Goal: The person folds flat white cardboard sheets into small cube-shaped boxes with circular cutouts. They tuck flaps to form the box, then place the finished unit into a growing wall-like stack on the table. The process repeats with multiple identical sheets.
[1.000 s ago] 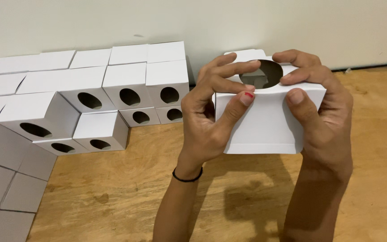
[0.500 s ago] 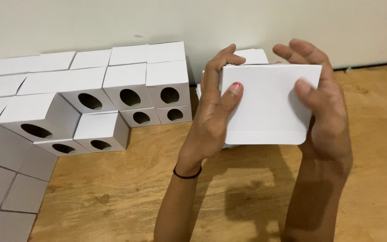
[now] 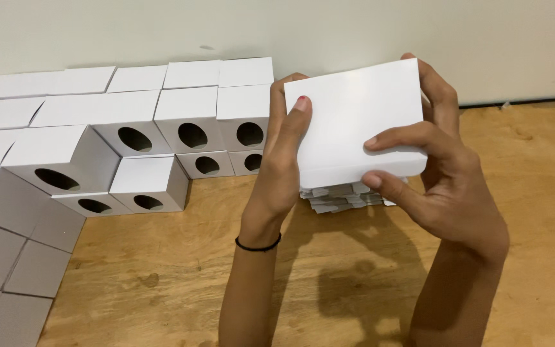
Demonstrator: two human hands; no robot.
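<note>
Two hands, left hand [image 3: 284, 160] and right hand [image 3: 444, 173], grip white box [image 3: 351, 119].

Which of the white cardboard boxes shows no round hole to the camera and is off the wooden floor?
The white cardboard box held between the left hand and right hand. It shows only a plain face; the stacked boxes show oval holes.

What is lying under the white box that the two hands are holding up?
Below the white box a stack of flat white sheets lies on the wooden floor. Only the stack's front edge shows; the box and the right hand cover the rest.
</note>
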